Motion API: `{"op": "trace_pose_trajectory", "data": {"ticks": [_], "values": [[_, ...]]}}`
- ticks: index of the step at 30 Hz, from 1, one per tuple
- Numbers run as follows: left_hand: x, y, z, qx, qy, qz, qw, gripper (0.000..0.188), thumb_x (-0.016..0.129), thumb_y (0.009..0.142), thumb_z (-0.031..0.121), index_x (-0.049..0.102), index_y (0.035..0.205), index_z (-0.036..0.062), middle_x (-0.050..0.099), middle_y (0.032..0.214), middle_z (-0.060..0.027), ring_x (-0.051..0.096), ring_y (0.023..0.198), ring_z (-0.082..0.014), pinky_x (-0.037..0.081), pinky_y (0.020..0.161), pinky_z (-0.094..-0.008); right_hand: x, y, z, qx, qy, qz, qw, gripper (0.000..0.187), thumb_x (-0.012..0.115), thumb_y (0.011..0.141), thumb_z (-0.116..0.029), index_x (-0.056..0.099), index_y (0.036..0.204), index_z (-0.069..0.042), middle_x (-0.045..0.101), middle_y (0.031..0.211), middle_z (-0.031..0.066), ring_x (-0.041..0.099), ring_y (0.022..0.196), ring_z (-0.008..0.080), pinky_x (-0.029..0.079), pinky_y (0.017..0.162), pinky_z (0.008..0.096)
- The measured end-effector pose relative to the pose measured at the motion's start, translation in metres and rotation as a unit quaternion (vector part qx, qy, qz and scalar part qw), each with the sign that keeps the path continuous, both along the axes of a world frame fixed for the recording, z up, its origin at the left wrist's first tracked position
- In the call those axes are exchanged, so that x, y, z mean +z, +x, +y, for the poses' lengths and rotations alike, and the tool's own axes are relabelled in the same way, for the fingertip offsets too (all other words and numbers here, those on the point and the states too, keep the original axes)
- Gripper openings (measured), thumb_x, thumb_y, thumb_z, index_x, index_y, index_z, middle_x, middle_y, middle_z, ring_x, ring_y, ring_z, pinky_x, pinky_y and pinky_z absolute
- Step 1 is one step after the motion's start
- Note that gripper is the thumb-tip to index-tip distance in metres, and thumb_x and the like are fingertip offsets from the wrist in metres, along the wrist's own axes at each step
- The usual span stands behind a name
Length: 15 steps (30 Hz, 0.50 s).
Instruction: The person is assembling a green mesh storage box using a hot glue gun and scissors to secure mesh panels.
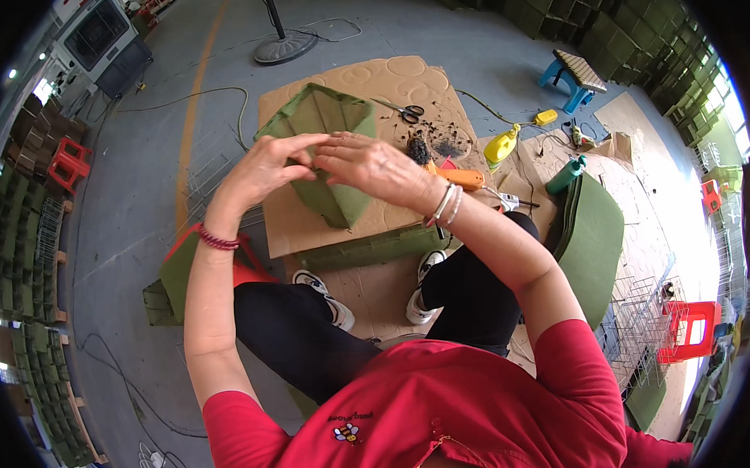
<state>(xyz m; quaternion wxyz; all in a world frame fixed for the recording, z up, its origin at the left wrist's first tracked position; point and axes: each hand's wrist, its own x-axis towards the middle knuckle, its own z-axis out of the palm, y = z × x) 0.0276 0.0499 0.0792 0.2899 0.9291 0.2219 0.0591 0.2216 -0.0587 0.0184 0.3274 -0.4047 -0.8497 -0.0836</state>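
Observation:
A green fabric box (340,204), open at the top with stiff folded sides, sits on the cardboard-covered work surface (287,238) before me. My left hand (272,167) and my right hand (370,169) meet over its near rim. The left fingers bend toward the thumb at the rim. Fingers of the right hand lie close together and overlap the left fingertips; both hands seem to pinch the fabric edge, though the exact grip is hidden beneath them. Black-handled scissors (412,114) lie just beyond the box, and an orange tool (460,177) rests by my right wrist.
Black scraps (450,139) litter the cardboard. To the right are a yellow bottle (501,146), a teal bottle (566,175), stacked green panels (597,241) and wire grids (638,323). A blue-legged stool (573,76), a round stand base (286,47) and a red stool (69,164) stand farther off.

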Motion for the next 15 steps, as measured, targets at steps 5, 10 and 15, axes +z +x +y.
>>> {"op": "trace_pose_trajectory", "data": {"ticks": [5, 10, 15], "values": [[-0.029, -0.029, -0.032, 0.004, 0.157, -0.181, 0.971, 0.061, 0.077, 0.075, 0.005, 0.058, 0.133, 0.0046, 0.068, 0.117, -0.0145, 0.066, 0.105, -0.0299, 0.054, 0.090, -0.0381, -0.014, 0.017, -0.012, -0.084, 0.135, 0.058, 0.986, 0.034, 0.065, 0.076, -0.003, 0.064, 0.110, 0.002, 0.067, 0.112, 0.0141, 0.061, 0.114, 0.0305, 0.049, 0.099, 0.0417], [-0.070, 0.004, -0.060, 0.068, 0.269, -0.289, 0.916, 0.051, 0.078, 0.076, 0.009, 0.062, 0.123, 0.0012, 0.068, 0.105, -0.0126, 0.065, 0.097, -0.0278, 0.053, 0.085, -0.0383, -0.031, 0.039, -0.013, -0.143, 0.115, 0.145, 0.972, 0.038, 0.064, 0.072, 0.004, 0.066, 0.109, 0.000, 0.067, 0.113, 0.0130, 0.062, 0.112, 0.0302, 0.052, 0.093, 0.0393], [-0.072, 0.020, -0.065, 0.073, 0.270, -0.293, 0.914, 0.048, 0.077, 0.076, 0.004, 0.062, 0.122, 0.0021, 0.067, 0.100, -0.0107, 0.064, 0.093, -0.0269, 0.053, 0.083, -0.0378, -0.026, 0.044, -0.011, -0.109, 0.037, 0.109, 0.987, 0.038, 0.061, 0.074, 0.005, 0.065, 0.111, 0.000, 0.066, 0.116, 0.0138, 0.061, 0.112, 0.0319, 0.051, 0.096, 0.0393]]}}
